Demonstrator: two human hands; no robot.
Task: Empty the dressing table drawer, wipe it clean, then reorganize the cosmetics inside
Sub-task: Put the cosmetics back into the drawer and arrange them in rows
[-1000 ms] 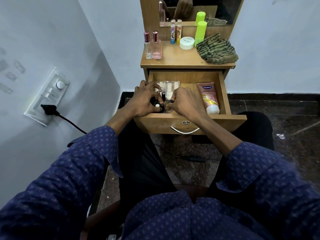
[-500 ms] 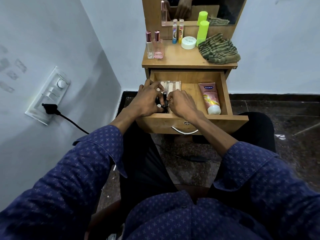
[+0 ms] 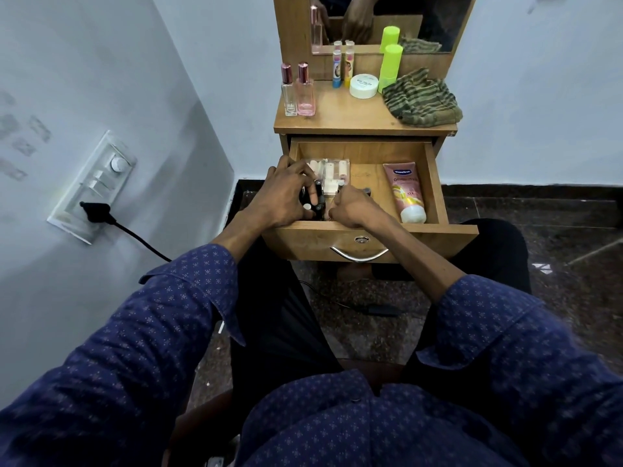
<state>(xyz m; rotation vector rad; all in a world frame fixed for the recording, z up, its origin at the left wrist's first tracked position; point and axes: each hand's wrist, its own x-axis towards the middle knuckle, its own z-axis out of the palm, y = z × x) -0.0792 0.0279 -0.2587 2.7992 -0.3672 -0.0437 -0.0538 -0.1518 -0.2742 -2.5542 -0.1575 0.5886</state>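
Your left hand (image 3: 281, 197) is curling its fingers round small dark cosmetics (image 3: 317, 202) at the front left of the open drawer (image 3: 435, 183). Your right hand (image 3: 354, 207) is lying curled beside them; its grip cannot be told. A pink tube (image 3: 406, 190) is lying along the drawer's right side.
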